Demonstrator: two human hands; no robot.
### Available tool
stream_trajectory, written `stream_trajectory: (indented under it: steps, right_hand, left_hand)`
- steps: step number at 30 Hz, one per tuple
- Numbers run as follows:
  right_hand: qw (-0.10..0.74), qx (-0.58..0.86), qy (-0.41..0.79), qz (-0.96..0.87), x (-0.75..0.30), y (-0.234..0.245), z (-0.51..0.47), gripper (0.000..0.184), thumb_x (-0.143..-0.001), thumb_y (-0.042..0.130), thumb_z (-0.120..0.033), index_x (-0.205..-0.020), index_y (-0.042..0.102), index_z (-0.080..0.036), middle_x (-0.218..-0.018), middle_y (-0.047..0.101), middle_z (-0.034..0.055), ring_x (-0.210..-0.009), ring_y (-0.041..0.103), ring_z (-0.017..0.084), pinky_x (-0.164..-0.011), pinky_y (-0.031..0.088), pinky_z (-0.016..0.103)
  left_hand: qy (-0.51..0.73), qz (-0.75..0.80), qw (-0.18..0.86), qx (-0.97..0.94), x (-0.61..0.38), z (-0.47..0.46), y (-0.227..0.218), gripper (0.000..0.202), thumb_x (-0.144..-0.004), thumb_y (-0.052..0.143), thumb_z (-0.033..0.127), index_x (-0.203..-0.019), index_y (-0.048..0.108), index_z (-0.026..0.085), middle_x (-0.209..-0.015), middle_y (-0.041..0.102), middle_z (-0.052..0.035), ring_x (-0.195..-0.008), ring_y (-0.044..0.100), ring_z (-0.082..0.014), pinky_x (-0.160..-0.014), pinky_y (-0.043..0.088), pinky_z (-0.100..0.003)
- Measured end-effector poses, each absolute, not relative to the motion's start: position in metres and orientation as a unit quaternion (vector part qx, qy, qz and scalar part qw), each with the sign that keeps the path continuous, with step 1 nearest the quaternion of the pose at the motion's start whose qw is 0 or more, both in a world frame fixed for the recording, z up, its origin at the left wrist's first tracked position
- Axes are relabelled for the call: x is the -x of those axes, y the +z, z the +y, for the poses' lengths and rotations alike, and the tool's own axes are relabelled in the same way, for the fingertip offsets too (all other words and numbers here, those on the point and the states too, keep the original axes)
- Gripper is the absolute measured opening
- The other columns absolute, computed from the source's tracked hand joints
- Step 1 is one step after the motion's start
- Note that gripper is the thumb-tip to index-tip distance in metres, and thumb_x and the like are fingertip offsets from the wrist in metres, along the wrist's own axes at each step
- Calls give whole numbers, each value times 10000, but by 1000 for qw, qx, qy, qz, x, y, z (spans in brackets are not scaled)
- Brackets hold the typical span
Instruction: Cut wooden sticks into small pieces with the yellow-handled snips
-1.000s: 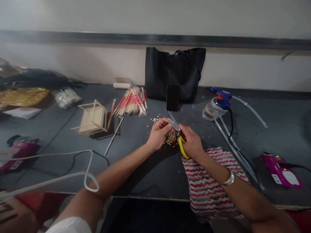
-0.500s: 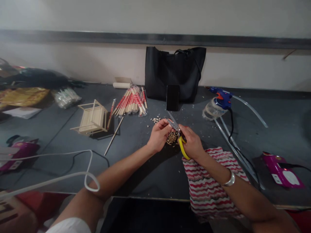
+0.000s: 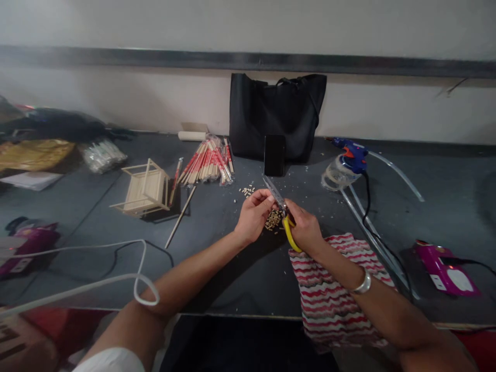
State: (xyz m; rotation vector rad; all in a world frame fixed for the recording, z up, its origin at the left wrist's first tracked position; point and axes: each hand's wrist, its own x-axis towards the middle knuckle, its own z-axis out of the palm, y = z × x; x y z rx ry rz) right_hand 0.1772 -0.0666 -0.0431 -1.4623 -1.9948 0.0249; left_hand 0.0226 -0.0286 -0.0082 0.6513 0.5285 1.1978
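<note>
My right hand (image 3: 304, 227) is closed round the yellow handles of a pair of scissors (image 3: 281, 209), whose blades point up and to the left. My left hand (image 3: 253, 214) pinches something small at the blades; I cannot make out what it is. Under both hands lies a small pile of short cut wooden bits (image 3: 273, 221) on the dark table (image 3: 217, 258). My right forearm, with a silver bangle, rests on a red and white striped cloth (image 3: 329, 289).
A black bag (image 3: 277, 111) and phone (image 3: 274, 155) stand behind. A bundle of chopsticks (image 3: 207, 163), a wooden stick frame (image 3: 145, 188) and a loose stick (image 3: 180, 209) lie left. Blue glue gun (image 3: 351, 155) with glue sticks right; magenta devices (image 3: 444, 268) at both sides; white cable (image 3: 96, 279) front left.
The scissor blades have closed slightly against what my left hand pinches. Both hands stay in place; the view has shifted a little.
</note>
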Motion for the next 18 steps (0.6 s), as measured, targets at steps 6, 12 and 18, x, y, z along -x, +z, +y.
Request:
stream_trajectory:
  steps: [6, 12, 18]
  right_hand:
    - [372, 563, 15, -738, -183, -35, -67, 332, -910, 485, -253, -1205, 619, -177, -923, 751, 61, -743, 695, 182, -717, 564, 282]
    - [320, 580, -76, -745, -180, -35, -66, 399, -844, 521, -223, -1219, 654, -184, -884, 705, 65, -784, 647, 205, -726, 525, 292]
    - [258, 600, -106, -750, -180, -31, -65, 452, -826, 545, -214, -1263, 662, -212, -867, 643, 69, -787, 582, 218, -699, 469, 299]
  left_hand:
    - [538, 247, 751, -292, -21, -24, -5, 155, -735, 817, 187, -763, 670, 147, -720, 632, 4, -615, 550, -76, -634, 464, -217]
    - [538, 226, 763, -277, -19, -22, -3, 139, -733, 801, 172, -747, 666, 142, -655, 576, 20, -570, 494, -70, -606, 455, -223]
    - [527, 238, 770, -267, -20, -25, -2, 114, -742, 783, 162, -784, 677, 162, -598, 549, 36, -533, 462, -76, -588, 451, -238]
